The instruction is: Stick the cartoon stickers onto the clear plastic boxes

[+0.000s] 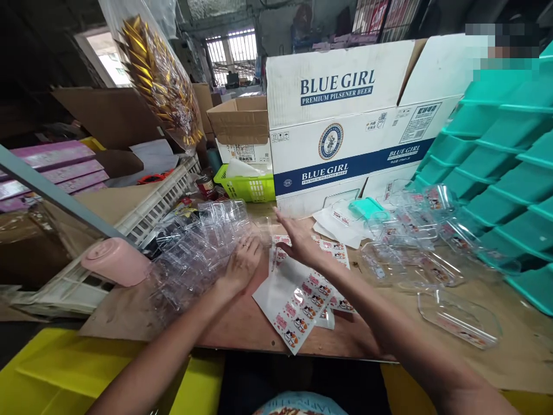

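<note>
My left hand (244, 262) rests at the right edge of a nested pile of clear plastic covers (194, 248); its fingers are bent over the end cover, and the grip itself is hard to make out. Slightly blurred, my right hand (297, 237) hovers above the sticker sheets with its fingers apart and nothing in them. Below it lie white sheets (298, 305) printed with cat stickers and pink lettering, partly overlapping. To the right, several clear covers (458, 320) bearing cat stickers are spread over the wooden table (345, 337).
A large white carton (337, 132) stands behind the sheets, beside a green basket (250, 187). Teal bins (514, 196) are stacked at the right. A pink container (114, 262) and a white crate (78, 294) are at the left. Part of a person (510, 52) shows at the upper right.
</note>
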A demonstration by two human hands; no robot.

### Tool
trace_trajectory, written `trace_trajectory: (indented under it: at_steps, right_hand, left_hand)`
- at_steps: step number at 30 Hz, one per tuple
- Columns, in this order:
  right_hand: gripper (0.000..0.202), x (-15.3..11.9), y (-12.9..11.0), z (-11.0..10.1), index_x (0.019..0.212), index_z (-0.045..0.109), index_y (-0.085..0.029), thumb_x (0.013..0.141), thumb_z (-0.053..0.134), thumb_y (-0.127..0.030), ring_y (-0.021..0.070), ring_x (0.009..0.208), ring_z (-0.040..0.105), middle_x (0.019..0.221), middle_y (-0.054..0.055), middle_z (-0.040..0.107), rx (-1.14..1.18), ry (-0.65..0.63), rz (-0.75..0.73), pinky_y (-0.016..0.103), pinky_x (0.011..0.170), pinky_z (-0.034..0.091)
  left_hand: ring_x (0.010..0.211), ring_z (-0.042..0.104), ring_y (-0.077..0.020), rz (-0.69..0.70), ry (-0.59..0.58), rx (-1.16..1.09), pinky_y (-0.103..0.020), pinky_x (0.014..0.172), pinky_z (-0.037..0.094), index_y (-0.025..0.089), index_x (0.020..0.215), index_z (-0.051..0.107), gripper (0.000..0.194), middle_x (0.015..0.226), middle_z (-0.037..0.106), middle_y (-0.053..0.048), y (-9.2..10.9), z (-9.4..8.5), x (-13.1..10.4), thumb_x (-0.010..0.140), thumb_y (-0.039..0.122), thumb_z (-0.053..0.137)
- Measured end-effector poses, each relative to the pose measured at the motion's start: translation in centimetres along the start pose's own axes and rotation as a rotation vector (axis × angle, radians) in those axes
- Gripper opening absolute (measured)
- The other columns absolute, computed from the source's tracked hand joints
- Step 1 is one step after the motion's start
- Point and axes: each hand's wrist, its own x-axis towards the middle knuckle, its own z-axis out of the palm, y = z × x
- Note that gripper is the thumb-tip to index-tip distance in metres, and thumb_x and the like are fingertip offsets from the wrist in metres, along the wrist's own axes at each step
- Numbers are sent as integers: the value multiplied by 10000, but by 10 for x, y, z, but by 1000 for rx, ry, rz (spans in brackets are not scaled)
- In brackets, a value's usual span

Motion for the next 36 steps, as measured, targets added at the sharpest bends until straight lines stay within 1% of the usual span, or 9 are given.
trace_trajectory:
  at_steps: [4,8,12,15,18,22,28,32,36]
  right_hand:
    - [1299,50,18,17,1574,135,-209,523,884,-64,330,1242,527,1387,203,536,-9,-290,-92,455,997,454]
    - [1349,64,19,31,1567,169,-193,465,946,-259,289,1066,626,1308,203,585,71,-253,-56,391,897,497]
    - [1300,30,9,18,1571,144,-151,549,922,-353,254,914,617,1172,180,629,127,-170,-7,389,818,515]
    - [1233,-3,-9,-6,1580,52,-171,675,847,-435,183,678,547,817,21,619,322,24,247,351,668,524]
    - [1132,-30,-36,-24,1572,-71,-251,805,736,-453,140,556,473,621,-92,455,731,177,547,328,596,534]
    - [1010,-55,-56,-32,1570,-24,-336,851,673,-470,117,521,474,635,-89,461,1090,190,718,319,575,546]
    - [827,-93,-54,-60,1543,228,-337,857,670,-478,121,627,556,874,-1,576,834,220,732,273,549,546]
    - [564,-125,-72,-83,1469,356,-307,962,481,-521,91,511,485,806,-1,573,1238,40,707,310,526,564]
    - [560,-147,-92,-82,1440,356,-353,939,517,-546,41,423,407,793,-11,593,1595,-118,666,319,481,571]
  left_hand:
    - [1230,575,-282,49,-15,55,-491,1096,387,127,1300,556,409,1282,634,-170,-5,0,-15,938,96,369]
    - [1271,542,-297,-28,32,39,-483,1090,397,126,1434,427,515,1318,599,-188,-1,5,-17,925,79,374]
    - [1404,392,-298,-123,176,-152,-490,1135,357,152,1534,251,628,1485,434,-200,8,-1,-18,927,77,392]
    - [1464,288,-290,-233,254,-487,-494,1179,298,183,1543,237,694,1565,319,-181,19,-14,-19,911,147,520]
    - [1370,444,-302,-416,188,-1102,-481,1134,371,208,1437,463,676,1459,491,-154,41,-27,-13,813,263,716]
    - [1128,641,-281,-581,67,-1859,-429,995,494,195,1031,756,317,1159,704,-106,84,-38,-1,733,292,802]
    - [905,721,-216,-805,292,-2077,-409,946,527,191,844,772,110,909,772,-47,120,-50,4,782,282,769]
    - [994,717,-226,-873,190,-2228,-400,954,532,177,945,752,146,999,772,-59,122,-56,1,799,185,746]
    - [1040,703,-217,-888,176,-2271,-398,987,523,177,1019,737,264,1056,762,-57,130,-55,-2,766,102,750]
